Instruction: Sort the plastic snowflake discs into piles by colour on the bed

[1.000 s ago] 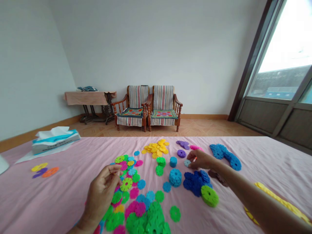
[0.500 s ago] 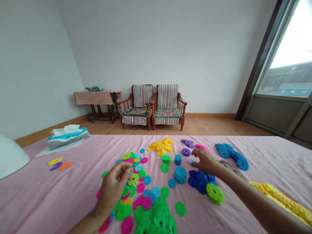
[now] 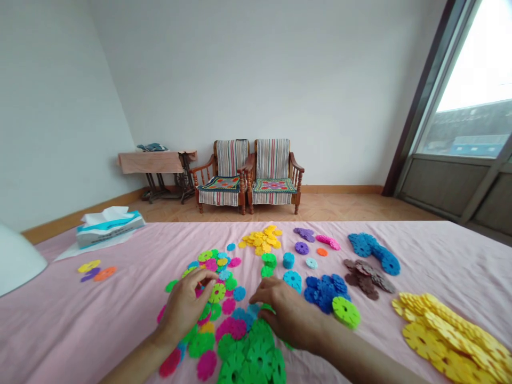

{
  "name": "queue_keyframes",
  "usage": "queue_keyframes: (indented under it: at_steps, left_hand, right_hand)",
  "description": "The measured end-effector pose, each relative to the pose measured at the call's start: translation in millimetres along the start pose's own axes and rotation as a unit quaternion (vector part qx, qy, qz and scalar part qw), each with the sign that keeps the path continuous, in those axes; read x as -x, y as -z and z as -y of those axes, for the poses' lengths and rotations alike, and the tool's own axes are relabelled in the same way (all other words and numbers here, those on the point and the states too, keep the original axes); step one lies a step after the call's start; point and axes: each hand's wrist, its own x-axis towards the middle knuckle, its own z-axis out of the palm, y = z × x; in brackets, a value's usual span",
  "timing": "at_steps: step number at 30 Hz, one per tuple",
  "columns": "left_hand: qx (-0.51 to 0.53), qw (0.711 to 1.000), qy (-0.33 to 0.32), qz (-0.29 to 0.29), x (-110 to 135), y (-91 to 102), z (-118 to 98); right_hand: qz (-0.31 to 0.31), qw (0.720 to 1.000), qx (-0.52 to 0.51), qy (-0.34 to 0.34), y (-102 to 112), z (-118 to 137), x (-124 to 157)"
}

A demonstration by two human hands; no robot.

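Observation:
Many coloured plastic snowflake discs lie on a pink cloth (image 3: 120,314). My left hand (image 3: 186,306) rests on a mixed pile of discs (image 3: 224,290), its fingertips pinched together at the pile's top; what they hold is hidden. My right hand (image 3: 286,314) is curled palm down at the far edge of a heap of green discs (image 3: 252,357), fingers closed over a green disc (image 3: 267,308). A pale blue disc (image 3: 311,263) lies alone on the cloth further back, beside an orange one (image 3: 322,252).
Sorted groups lie around: dark blue discs (image 3: 324,290), a big lime disc (image 3: 346,312), brown discs (image 3: 366,274), a blue chain (image 3: 372,250), yellow discs (image 3: 262,240) and big yellow ones (image 3: 448,330). A tissue pack (image 3: 108,226) sits far left. Two chairs (image 3: 248,176) stand behind.
My right hand let go of the pale blue disc at the back and drew in to the green heap. My left hand sank onto the mixed pile.

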Motion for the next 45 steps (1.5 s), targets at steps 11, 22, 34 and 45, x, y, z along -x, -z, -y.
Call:
queue_keyframes:
  at_steps: [11,22,34,45]
  left_hand:
    - [-0.036,0.996,-0.034,0.068,-12,-1.0,2]
    - [-0.106,0.986,-0.078,0.107,-31,-11.9,1]
    - [0.03,0.999,-0.001,0.024,-28,-4.2,-26]
    - [0.079,0.996,0.048,0.007,-23,-12.2,-17]
  right_hand:
    - [0.035,0.999,0.01,-0.03,-6,-1,-23]
    - [-0.098,0.982,-0.084,-0.135,-8,-3,12]
    - [-0.149,0.966,-0.131,-0.165,-13,-8,10]
    - [-0.221,0.95,-0.145,-0.167,13,-32,11]
